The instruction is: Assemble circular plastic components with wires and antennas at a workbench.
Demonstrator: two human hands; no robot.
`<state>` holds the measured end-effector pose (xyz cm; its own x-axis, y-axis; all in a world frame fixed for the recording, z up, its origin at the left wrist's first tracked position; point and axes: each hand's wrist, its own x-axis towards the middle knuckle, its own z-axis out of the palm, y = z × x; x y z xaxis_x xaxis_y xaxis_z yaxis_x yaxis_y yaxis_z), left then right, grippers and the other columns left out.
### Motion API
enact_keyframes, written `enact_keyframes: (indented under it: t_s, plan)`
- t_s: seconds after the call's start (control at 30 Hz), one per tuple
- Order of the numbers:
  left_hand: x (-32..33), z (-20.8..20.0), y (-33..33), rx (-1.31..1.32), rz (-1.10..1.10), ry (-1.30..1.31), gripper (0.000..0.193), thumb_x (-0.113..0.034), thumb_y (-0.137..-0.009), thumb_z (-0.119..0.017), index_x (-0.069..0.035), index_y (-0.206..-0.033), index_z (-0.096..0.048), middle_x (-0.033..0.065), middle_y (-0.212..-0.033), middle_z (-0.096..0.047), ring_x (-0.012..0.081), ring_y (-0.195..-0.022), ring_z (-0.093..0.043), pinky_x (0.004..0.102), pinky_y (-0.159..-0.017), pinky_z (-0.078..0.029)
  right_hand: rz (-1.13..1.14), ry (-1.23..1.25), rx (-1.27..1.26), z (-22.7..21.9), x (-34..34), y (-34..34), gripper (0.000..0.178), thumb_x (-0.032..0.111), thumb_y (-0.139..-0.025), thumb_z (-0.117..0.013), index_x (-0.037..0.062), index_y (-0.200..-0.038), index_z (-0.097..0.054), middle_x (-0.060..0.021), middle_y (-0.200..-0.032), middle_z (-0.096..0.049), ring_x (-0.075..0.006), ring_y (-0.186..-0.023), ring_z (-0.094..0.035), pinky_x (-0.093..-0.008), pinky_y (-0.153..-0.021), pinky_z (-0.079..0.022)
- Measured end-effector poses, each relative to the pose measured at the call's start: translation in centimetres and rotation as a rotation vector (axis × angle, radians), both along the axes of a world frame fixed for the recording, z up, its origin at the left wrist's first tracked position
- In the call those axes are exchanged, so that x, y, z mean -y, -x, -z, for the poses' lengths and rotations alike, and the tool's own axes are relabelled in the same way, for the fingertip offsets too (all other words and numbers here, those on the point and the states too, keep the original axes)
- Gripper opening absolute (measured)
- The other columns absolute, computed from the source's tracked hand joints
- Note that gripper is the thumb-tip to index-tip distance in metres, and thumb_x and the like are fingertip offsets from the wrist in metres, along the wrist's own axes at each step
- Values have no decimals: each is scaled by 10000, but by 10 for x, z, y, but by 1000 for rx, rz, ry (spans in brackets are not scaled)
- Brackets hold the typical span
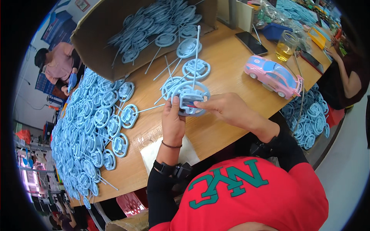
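A light blue toy steering-wheel remote controller [192,91] with a long thin antenna pointing away from me is held over the wooden table. Gripping its left rim is my left hand [172,122], thumb on top. My right hand [227,109] is closed at the right side, its fingertips reaching into the recess in the controller's middle. Something small, dark and reddish shows at those fingertips, too small to name. More blue controllers [196,69] lie just beyond, one partly under the held one.
A large heap of blue controllers [88,134] covers the left of the table. An open cardboard box [94,42] holds more. To the right are a pink toy car [273,77], a phone [251,42] and a cup of yellow liquid [285,48]. Other people sit at both sides.
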<state>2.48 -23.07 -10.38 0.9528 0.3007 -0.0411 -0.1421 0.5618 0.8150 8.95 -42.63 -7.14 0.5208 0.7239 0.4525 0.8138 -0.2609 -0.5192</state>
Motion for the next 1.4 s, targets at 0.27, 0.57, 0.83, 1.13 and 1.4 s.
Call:
enact_keyframes:
  t_s: [0.27, 0.57, 0.83, 1.13, 1.4]
  plan:
    - [8, -14, 2, -122, 207, -29, 439, -402, -1004, -439, -35, -1234, -513, 82, -1118, -631, 187, -986, -640, 316, -835, -545, -10, -44, 10, 2, 10, -3, 294, 146, -857, -635, 226, -1136, -682, -120, -788, -656, -313, -680, -629, -394, -593, -485]
    - [-19, -4, 5, -140, 106, -356, 453, -395, -1006, -447, -33, -1272, -508, 78, -1163, -598, 162, -1078, -573, 320, -905, -476, -51, 24, -75, 3, 10, 3, 317, 128, -871, -628, 212, -1175, -666, -121, -812, -653, -292, -714, -628, -378, -615, -477]
    - [-221, -142, -2, 387, -517, 125, 519, -354, -979, -489, -5, -1349, -389, 204, -1390, -439, 339, -1293, -422, 531, -1056, -335, -64, -107, -226, -14, 27, -5, 312, 109, -862, -617, 148, -1167, -668, -140, -908, -679, -296, -784, -652, -359, -679, -503]
    - [-42, -33, -24, 85, -65, -2204, 1001, -433, -647, -823, -27, -1428, -346, 201, -1394, -408, 399, -1334, -341, 439, -1110, -284, 32, -125, -283, 4, 34, -14, 309, 108, -873, -611, 81, -1178, -651, -153, -1008, -685, -296, -883, -665, -338, -751, -510]
    - [-10, -28, -10, 414, 270, -1979, 884, -177, -585, -813, -23, -1358, -410, 200, -1281, -473, 388, -1281, -401, 465, -1092, -327, 113, -202, -427, 7, 26, -20, 354, 133, -877, -617, 73, -1226, -620, -174, -1034, -683, -242, -886, -672, -313, -767, -509]
